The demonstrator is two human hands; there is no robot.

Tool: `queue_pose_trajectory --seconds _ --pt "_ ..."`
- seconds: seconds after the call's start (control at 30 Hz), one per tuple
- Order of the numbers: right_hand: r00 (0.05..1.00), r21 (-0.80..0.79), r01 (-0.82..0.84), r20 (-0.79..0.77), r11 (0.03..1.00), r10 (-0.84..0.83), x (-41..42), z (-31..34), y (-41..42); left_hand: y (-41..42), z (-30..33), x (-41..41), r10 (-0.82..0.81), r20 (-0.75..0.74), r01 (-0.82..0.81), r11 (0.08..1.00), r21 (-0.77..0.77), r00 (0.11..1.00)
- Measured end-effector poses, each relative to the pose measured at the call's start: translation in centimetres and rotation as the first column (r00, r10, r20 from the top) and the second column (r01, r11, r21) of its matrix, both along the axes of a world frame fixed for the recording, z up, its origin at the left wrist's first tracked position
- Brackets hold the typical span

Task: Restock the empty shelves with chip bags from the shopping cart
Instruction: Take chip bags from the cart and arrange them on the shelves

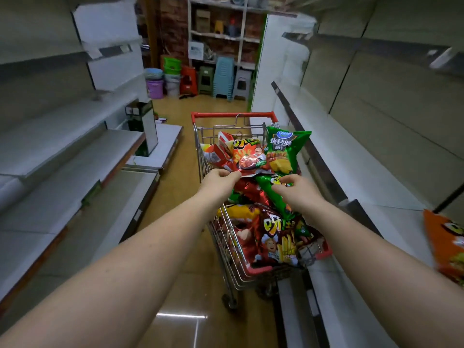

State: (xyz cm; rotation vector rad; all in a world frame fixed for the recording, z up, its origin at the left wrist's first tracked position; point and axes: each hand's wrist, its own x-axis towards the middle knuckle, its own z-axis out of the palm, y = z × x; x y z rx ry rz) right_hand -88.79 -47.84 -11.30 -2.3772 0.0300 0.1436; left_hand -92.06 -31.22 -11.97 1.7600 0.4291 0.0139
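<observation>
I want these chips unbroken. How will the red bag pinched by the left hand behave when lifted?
The red chip bag looks puffy, so probably light. Held by its crinkled edge in the left hand, it will likely dangle and swing. The glossy film may slip.

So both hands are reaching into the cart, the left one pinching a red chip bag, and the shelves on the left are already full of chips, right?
Not quite. The head view shows the left shelves bare, not full. The rest holds: both hands reach into the cart, and the left hand pinches the edge of a red chip bag.
</observation>
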Motion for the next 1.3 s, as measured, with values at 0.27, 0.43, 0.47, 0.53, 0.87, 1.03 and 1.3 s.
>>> queue_pose_trajectory --seconds 0.27,0.43,0.47,0.53,0.87,1.03,1.3 --pt "0.999 0.050 0.032 -0.021 0.998 -0.031 9.7 -0.8 0.8 -0.2 -1.7 9.5 -0.004 -0.046 0.003 1.000 -0.022 0.999" --pt "1.000 0.055 -0.018 -0.002 0.998 0.018 16.9 -1.0 0.8 -0.6 -2.7 17.2 0.029 -0.074 -0.028 0.999 0.022 0.997" --pt "1.000 0.056 -0.024 -0.005 0.998 0.024 18.3 -1.0 0.8 -0.7 -3.0 18.6 0.038 -0.086 -0.036 0.999 0.025 0.996" --pt "0.999 0.059 -0.047 -0.023 0.997 0.048 20.8 -1.0 0.9 -1.1 -3.6 21.0 0.055 -0.116 -0.053 0.998 0.016 0.992" --pt "0.977 0.076 -0.150 -0.139 0.986 0.160 28.7 -4.6 3.6 -0.7 -6.2 29.0 0.138 -0.247 -0.143 0.990 -0.003 0.959" --pt "0.970 0.097 -0.126 -0.195 0.987 0.143 30.6 -6.3 4.2 -0.7 -7.2 30.8 0.105 -0.274 -0.117 0.993 -0.028 0.956" --pt "0.969 0.121 -0.106 -0.209 0.987 0.129 30.9 -6.6 4.4 -0.3 -8.2 31.8 0.138 -0.329 -0.169 0.983 -0.067 0.934"
